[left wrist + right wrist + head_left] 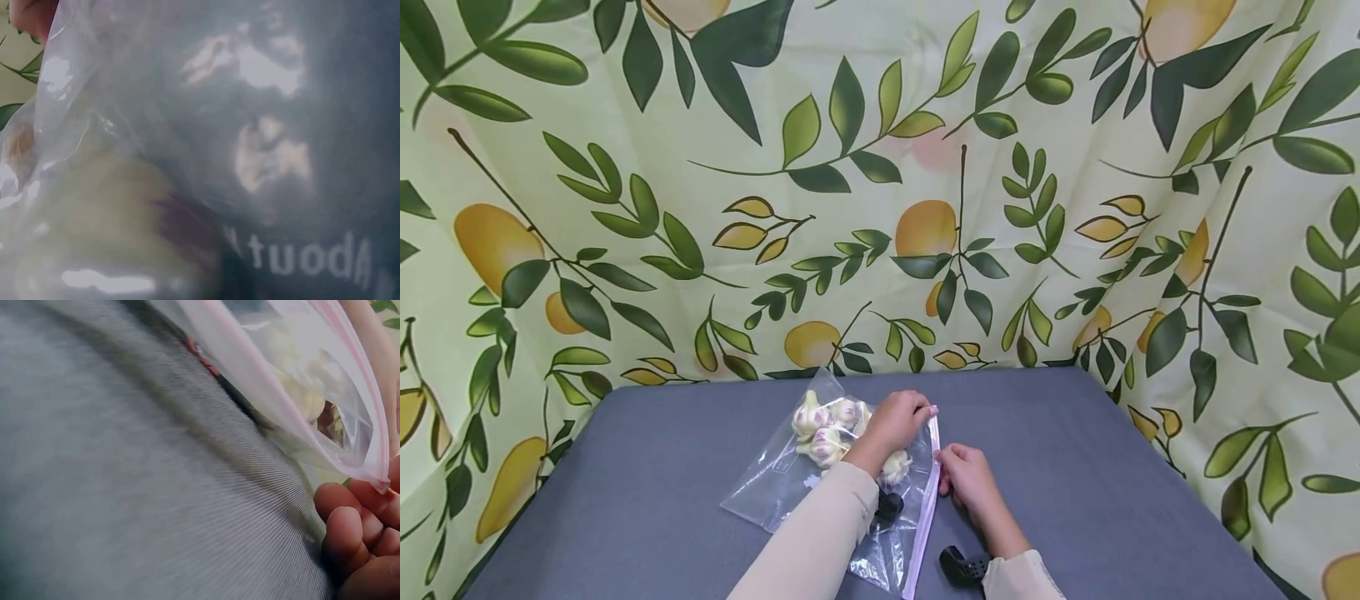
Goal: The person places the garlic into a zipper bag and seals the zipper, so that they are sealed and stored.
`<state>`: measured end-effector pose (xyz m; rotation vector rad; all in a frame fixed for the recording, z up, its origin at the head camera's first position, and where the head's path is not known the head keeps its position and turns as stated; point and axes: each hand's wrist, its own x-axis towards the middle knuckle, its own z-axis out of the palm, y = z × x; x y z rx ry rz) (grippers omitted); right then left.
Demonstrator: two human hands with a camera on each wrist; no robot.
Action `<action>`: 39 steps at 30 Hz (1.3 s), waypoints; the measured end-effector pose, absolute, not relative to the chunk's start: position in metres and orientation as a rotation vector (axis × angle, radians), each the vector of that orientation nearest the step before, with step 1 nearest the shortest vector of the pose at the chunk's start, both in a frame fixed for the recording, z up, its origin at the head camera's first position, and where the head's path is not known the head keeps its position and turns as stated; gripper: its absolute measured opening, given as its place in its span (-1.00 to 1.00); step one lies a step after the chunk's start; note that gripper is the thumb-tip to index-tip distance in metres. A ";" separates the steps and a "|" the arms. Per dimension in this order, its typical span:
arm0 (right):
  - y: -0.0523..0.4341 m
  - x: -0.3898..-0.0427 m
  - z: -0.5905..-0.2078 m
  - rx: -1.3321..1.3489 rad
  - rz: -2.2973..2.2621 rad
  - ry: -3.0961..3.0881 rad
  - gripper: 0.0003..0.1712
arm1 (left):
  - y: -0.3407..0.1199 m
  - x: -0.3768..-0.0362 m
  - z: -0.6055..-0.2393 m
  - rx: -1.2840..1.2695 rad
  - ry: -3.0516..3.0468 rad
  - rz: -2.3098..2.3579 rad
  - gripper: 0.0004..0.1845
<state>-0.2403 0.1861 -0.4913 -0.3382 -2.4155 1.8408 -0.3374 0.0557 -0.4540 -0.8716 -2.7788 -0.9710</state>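
Observation:
A clear zip bag (782, 479) lies on the grey table (647, 500), holding several garlic bulbs (823, 429). My left hand (925, 414) reaches across the bag, its fingers curled on the far end of the pinkish zip strip (927, 508). My right hand (943, 465) pinches the same strip a little nearer to me. The right wrist view shows the zip strip (262, 381) running above curled fingers (356, 525). The left wrist view is filled with blurred bag plastic (187, 125) and a garlic bulb (106, 231) behind it.
A cloth printed with leaves and lemons (880, 183) stands around the back and both sides of the table. Black wrist cameras (962, 567) sit on both forearms. Bare grey table surface lies left and right of the bag.

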 end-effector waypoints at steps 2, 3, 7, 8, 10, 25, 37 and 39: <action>0.186 -0.235 -0.491 -0.339 1.849 -2.441 -0.73 | 0.056 -0.337 -0.455 -0.861 -2.793 -0.975 -0.74; 0.186 -0.233 -0.491 -0.338 1.858 -2.453 -0.72 | 0.056 -0.338 -0.456 -0.855 -2.798 -0.978 -0.73; 0.186 -0.224 -0.490 -0.321 1.891 -2.511 -0.71 | 0.056 -0.338 -0.457 -0.835 -2.794 -0.992 -0.72; 0.186 -0.222 -0.489 -0.310 1.905 -2.521 -0.70 | 0.057 -0.338 -0.457 -0.833 -2.789 -0.995 -0.72; 0.186 -0.219 -0.488 -0.287 1.927 -2.542 -0.67 | 0.057 -0.338 -0.456 -0.823 -2.783 -1.009 -0.72; 0.188 -0.215 -0.486 -0.174 2.075 -2.537 -0.59 | 0.055 -0.337 -0.455 -0.787 -2.799 -1.057 -0.71; 0.195 -0.214 -0.485 -0.116 2.426 -2.444 -0.64 | 0.056 -0.338 -0.454 -0.773 -2.800 -1.050 -0.68; 0.195 -0.213 -0.486 -0.108 2.434 -2.452 -0.64 | 0.055 -0.338 -0.454 -0.773 -2.796 -1.042 -0.69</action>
